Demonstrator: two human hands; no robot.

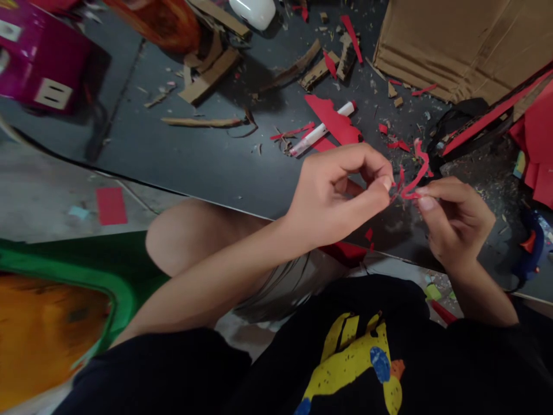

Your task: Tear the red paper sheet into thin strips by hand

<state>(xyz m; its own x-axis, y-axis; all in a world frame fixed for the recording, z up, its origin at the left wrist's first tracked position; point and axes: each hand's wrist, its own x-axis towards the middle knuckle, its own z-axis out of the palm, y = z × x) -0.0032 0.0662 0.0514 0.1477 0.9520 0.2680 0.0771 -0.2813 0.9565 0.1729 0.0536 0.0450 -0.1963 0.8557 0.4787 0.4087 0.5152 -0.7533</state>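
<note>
Dark grey tabletop (194,167) fills most of my head view, littered with offcuts. Brown cardboard (432,46) sits at the far right, flat, hands off it. Left hand (326,199): thumb and forefinger pinched together at the tips, seemingly on a thin red shred (401,176); can't confirm how firm. Right hand (460,222): thumb and forefinger closed on the near end of a crinkled red strip (420,174), other fingers curled in. Progress, my read: mid-work. Strip is off any sheet, scraps are cut or torn; strip and shred are loose in the fingers, fixed to nothing. Can't give a percentage. Strip is just above the table near its close edge, between the hands. Long axis: short bend leftward from the right fingertips, then up and away from the body; free end points toward the cardboard. Smallest: red scraps (400,145) just beyond.
</note>
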